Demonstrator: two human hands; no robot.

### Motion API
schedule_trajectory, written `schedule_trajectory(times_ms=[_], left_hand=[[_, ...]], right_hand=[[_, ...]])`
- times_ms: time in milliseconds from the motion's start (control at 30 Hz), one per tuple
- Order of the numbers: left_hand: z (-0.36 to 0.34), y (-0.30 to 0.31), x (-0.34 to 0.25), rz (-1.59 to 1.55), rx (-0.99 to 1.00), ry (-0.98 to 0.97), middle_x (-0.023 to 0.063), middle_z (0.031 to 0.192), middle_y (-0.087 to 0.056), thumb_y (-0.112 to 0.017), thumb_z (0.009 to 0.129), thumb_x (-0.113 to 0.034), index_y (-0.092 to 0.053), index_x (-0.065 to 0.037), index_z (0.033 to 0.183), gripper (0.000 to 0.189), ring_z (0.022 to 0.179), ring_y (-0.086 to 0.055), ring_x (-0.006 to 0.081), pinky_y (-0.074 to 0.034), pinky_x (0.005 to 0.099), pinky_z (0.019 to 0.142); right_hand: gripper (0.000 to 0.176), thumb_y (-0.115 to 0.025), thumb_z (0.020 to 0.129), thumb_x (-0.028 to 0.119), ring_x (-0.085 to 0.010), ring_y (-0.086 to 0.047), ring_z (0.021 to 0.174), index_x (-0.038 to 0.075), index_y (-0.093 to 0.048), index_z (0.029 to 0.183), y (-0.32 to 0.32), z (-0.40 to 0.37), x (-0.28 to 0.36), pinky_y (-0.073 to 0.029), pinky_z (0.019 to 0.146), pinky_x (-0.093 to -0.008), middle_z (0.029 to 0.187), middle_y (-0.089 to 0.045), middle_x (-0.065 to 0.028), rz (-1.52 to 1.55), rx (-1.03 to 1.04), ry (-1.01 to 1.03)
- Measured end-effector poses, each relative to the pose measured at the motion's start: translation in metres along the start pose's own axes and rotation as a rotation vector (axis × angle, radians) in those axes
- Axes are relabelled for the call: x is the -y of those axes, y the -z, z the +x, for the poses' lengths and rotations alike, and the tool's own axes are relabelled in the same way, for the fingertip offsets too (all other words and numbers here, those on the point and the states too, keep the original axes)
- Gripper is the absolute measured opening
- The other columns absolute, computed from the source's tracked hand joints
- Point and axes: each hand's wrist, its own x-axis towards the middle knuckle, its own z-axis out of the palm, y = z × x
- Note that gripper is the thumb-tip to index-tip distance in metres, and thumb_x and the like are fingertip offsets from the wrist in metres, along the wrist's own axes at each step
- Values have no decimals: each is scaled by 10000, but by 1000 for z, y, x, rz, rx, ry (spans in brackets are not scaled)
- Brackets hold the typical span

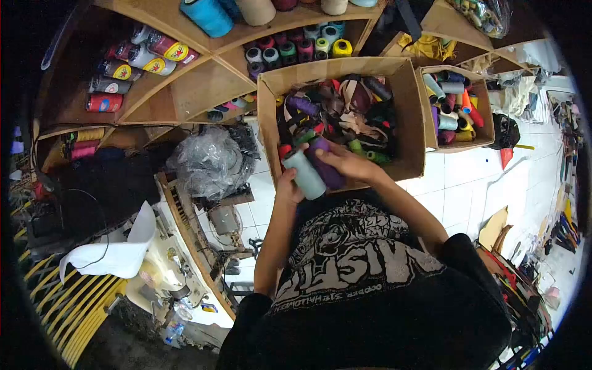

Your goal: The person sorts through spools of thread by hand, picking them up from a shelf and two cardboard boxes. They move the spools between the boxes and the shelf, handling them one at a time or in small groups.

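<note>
Our left hand curled round a pale grey-green spool, our right hand closed on a purple spool, both forearms angled inward, the spools side by side at the near edge of a cardboard box holding more thread and scraps.

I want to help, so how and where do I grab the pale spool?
I'd take the pale spool by its lower end, from the shirt side. That end sticks out free and is round, so fingers can wrap it. The left hand holds its left side; the purple spool crowds the right.
</note>
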Motion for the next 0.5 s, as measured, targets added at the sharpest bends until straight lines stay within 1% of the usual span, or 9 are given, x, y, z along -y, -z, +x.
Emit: schedule_trajectory(times_ms=[100, 133, 167, 200, 300, 333, 400, 467, 500], left_hand=[[-8, -29, -12, -33, -7, -72, 80, 1211, -485, -775, 600, -312, -420, -68, 1267, 794, 1093, -510, 235, -458, 374, 915], [-12, -19, -12, -29, 3, -50, 82, 1211, -486, -772, 600, -307, -427, -70, 1258, 780, 1093, -510, 235, -453, 375, 921], [-15, -13, -12, -25, 18, -22, 84, 1211, -486, -768, 599, -302, -433, -72, 1249, 766, 1092, -509, 236, -448, 376, 928], [-17, -14, -10, -142, -33, -40, 99, 1107, -545, -767, 557, -242, -435, -38, 1245, 791, 916, -604, 244, -520, 368, 825], [-26, -8, -7, -191, 14, -108, 102, 1091, -554, -768, 566, -251, -439, -48, 1235, 773, 868, -618, 247, -518, 375, 833], [-28, -5, -6, -212, 42, -118, 106, 1110, -541, -770, 570, -263, -445, -54, 1216, 753, 933, -599, 260, -506, 386, 860], [-28, -11, -5, -296, 162, -116, 125, 1275, -408, -758, 632, -331, -440, -141, 1245, 716, 1117, -463, 321, -430, 549, 893], [-20, -40, -15, -399, 441, -60, 156, 1433, -195, -758, 691, -348, -439, -237, 1258, 660, 1280, -275, 408, -341, 735, 863], [-16, -52, -21, -425, 496, -62, 157, 1444, -159, -762, 692, -338, -441, -241, 1256, 656, 1293, -241, 414, -338, 728, 875]], right_hand=[[684, -418, 921, 454, -300, -329, 1275, -2, -225, 1393, -24, 4, -5, -255, 1042, -350, 1354, -358, -229, -86, -277, 173], [660, -379, 934, 450, -335, -296, 1296, 4, -217, 1392, -25, 9, -8, -239, 1052, -368, 1347, -341, -271, -283, -315, 286], [659, -375, 935, 449, -340, -292, 1298, 6, -209, 1393, -26, 6, -12, -234, 1055, -372, 1348, -335, -277, -290, -295, 279], [658, -371, 937, 448, -345, -287, 1300, 8, -201, 1395, -29, -3, 5, -229, 1057, -376, 1348, -329, -283, -297, -278, 271], [687, -316, 938, 497, -340, -264, 1312, 26, -153, 1412, -33, -15, 14, -197, 1074, -387, 1383, -292, -256, -227, -202, 276], [701, -301, 935, 515, -338, -259, 1314, 28, -145, 1415, -28, -22, 23, -193, 1076, -387, 1394, -281, -244, -146, -149, 262], [760, -262, 912, 581, -316, -249, 1320, 30, -134, 1420, -15, -24, 26, -191, 1078, -396, 1424, -242, -209, 72, -104, 262], [816, -227, 886, 641, -289, -251, 1322, 35, -129, 1423, 5, -21, 16, -211, 1070, -412, 1444, -212, -183, 268, -84, 271], [826, -216, 879, 653, -282, -256, 1321, 39, -129, 1424, 16, -20, 7, -229, 1063, -420, 1446, -211, -180, 325, -53, 265]])
